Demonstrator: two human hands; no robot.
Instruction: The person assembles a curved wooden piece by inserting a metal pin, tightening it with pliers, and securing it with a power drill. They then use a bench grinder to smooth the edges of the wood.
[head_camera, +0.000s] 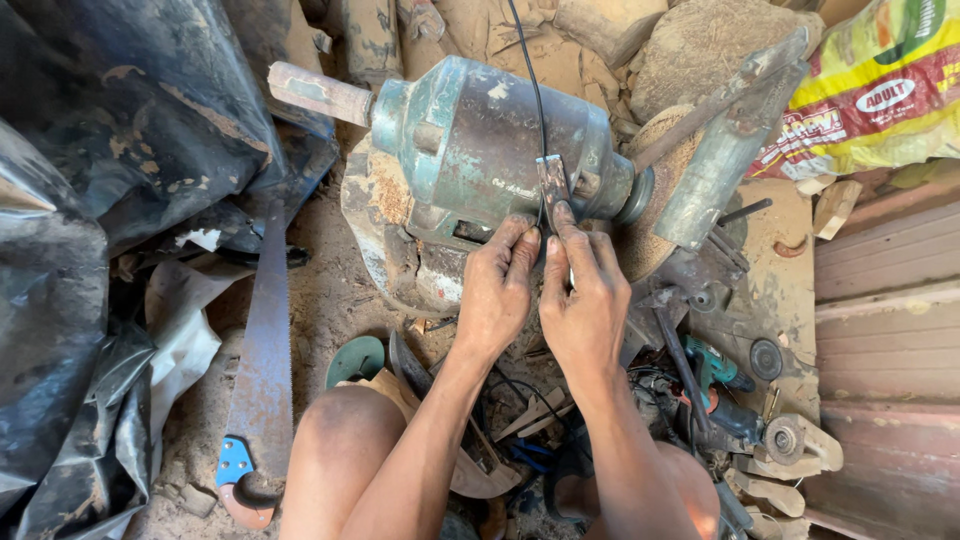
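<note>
A worn green electric motor (490, 140) lies on sandy ground, its rusty shaft (318, 93) pointing left and a sanding disc (655, 190) on its right end. A black cable (533, 80) runs down over the motor body. My left hand (495, 290) and my right hand (585, 300) sit side by side at the motor's near side, fingertips pinching the cable's lower end beside a small flat metal piece (552, 185). What lies under the fingers is hidden.
A rusty handsaw (262, 370) with a blue handle lies at the left beside black plastic sheeting (110, 150). A green power tool (715, 370), small discs and wood scraps lie at the right. A yellow and red sack (880, 90) sits top right. My knees are at the bottom.
</note>
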